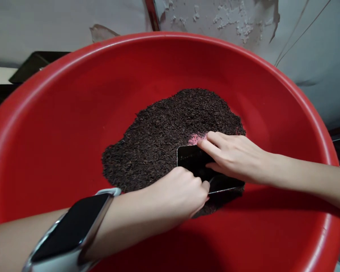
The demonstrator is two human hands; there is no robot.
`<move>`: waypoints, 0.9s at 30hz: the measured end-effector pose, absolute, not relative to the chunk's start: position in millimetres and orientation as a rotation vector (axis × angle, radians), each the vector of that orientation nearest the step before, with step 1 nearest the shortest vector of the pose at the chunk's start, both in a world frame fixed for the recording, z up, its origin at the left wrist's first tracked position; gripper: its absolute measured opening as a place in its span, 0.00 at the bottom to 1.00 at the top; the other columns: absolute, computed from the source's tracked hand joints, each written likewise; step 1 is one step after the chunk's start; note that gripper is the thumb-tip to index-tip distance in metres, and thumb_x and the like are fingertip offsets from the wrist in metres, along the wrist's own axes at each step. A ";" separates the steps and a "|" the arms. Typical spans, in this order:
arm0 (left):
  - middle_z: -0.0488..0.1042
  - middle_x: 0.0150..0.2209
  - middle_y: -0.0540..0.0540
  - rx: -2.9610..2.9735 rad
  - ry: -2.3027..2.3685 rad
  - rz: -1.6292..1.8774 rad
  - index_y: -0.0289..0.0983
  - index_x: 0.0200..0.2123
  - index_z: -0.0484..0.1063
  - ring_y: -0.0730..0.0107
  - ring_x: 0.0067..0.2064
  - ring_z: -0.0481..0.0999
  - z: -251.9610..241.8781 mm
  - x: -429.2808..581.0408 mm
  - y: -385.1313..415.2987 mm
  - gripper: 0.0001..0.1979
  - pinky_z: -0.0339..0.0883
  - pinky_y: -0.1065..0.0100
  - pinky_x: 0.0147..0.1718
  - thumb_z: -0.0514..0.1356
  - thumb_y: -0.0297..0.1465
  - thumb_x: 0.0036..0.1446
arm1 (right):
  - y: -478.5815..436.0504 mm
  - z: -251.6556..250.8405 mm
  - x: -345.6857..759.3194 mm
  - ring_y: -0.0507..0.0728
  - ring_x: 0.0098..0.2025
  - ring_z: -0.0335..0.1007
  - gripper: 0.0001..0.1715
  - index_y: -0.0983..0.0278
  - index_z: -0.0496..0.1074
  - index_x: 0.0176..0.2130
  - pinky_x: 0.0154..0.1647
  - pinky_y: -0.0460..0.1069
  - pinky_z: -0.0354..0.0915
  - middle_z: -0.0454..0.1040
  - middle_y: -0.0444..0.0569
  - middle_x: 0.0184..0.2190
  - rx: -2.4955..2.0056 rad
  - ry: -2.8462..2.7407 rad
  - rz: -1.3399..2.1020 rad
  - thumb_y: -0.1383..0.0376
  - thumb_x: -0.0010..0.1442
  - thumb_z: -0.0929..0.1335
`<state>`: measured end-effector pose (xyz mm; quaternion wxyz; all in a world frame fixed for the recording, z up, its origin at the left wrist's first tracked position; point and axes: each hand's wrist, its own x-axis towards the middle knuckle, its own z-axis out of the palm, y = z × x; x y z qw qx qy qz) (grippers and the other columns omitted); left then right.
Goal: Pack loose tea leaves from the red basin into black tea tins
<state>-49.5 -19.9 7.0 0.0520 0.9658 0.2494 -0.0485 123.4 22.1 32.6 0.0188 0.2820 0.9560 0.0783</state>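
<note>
A big red plastic basin [59, 124] fills the view and holds a heap of dark loose tea leaves [164, 128]. At the heap's near edge lies a flat shiny metal scoop [192, 160]. My left hand [178, 192], with a smartwatch [70, 230] on its wrist, is closed around the scoop's near corner. My right hand [232, 155] comes in from the right, its fingers pressed onto the scoop's top, fingertips touching the leaves.
Behind the basin is a grey wall with peeling paint [232, 19]. A dark flat object [34, 64] sits at the back left beyond the rim.
</note>
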 end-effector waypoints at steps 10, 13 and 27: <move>0.70 0.19 0.46 2.984 0.763 0.133 0.34 0.28 0.65 0.67 0.19 0.68 7.7 -43.5 -42.6 0.05 0.55 0.67 0.19 0.53 0.23 0.56 | 16.1 33.2 122.4 0.55 0.40 0.64 0.17 0.68 0.66 0.47 0.35 0.49 0.65 0.67 0.58 0.41 0.694 3.126 0.354 0.73 0.64 0.54; 0.71 0.22 0.46 2.948 0.712 0.165 0.32 0.32 0.68 0.68 0.21 0.68 11.8 -42.8 -47.5 0.05 0.55 0.67 0.21 0.52 0.23 0.55 | 11.7 30.9 121.2 0.54 0.38 0.66 0.18 0.69 0.69 0.44 0.35 0.48 0.66 0.69 0.59 0.41 0.605 3.178 0.388 0.73 0.65 0.54; 0.70 0.22 0.44 2.841 0.843 0.319 0.34 0.28 0.70 0.68 0.22 0.65 15.4 -42.0 -62.2 0.06 0.57 0.65 0.22 0.54 0.24 0.54 | 1.3 48.6 111.5 0.53 0.23 0.60 0.17 0.65 0.70 0.26 0.20 0.49 0.58 0.67 0.51 0.22 0.650 3.197 0.218 0.74 0.60 0.58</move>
